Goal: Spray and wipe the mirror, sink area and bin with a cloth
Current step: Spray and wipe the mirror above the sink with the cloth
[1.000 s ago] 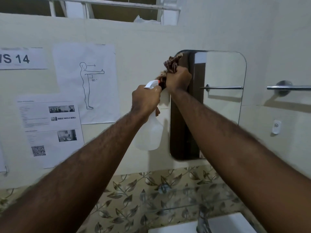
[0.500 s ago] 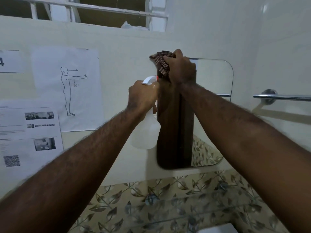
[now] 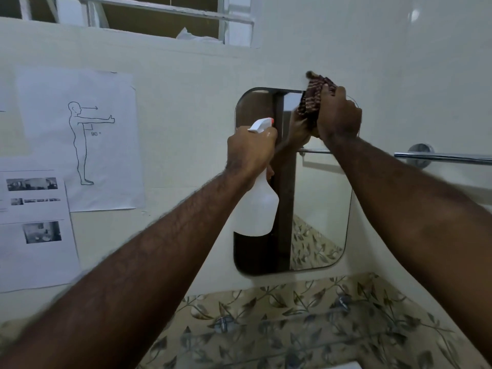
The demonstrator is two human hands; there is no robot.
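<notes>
A rounded rectangular mirror (image 3: pixel 319 209) hangs on the cream wall above patterned tiles. My right hand (image 3: pixel 338 115) presses a dark red patterned cloth (image 3: pixel 312 99) against the mirror's top right corner, with part of the cloth over the edge onto the wall. My left hand (image 3: pixel 250 153) grips the neck of a white translucent spray bottle (image 3: pixel 257 211), held upright in front of the mirror's left side, its nozzle pointing left. The sink is almost hidden; only a white sliver (image 3: pixel 348 366) shows at the bottom. No bin is in view.
A chrome towel rail (image 3: pixel 442 157) runs along the wall to the right of the mirror. Paper sheets (image 3: pixel 77 139) are taped to the wall on the left. A window frame (image 3: pixel 149 12) sits above. Leaf-patterned tiles (image 3: pixel 279 323) line the wall below the mirror.
My right hand has slid the cloth from the mirror's top left across to its top right corner. The left hand kept holding the bottle, and my view shifted slightly left.
</notes>
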